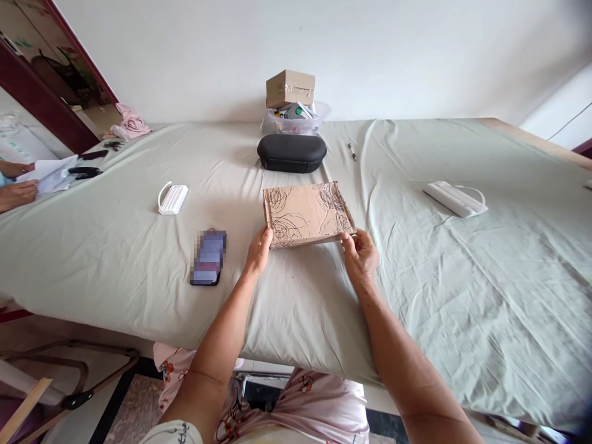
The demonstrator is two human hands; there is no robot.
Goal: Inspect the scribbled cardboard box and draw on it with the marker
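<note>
A flat cardboard box (305,213) with black scribbled loops near its corners is between my two hands, over the middle of the cloth-covered table. My left hand (259,250) grips its near left corner, thumb along the side. At the near right corner my right hand (361,253) is closed on the box, thumb on the top edge and fingers underneath, partly hidden. Just beyond the box sits a black zippered case (291,153). To the left of my left hand lies a phone (208,258) with a blurred screen.
White power strips or similar white devices lie left (173,199) and right (456,198). Behind the case, a plastic basin (293,125) of small items carries a brown carton (290,88). A pen (352,152) lies nearby. At far left, another person's hands (18,192) hold papers (49,169).
</note>
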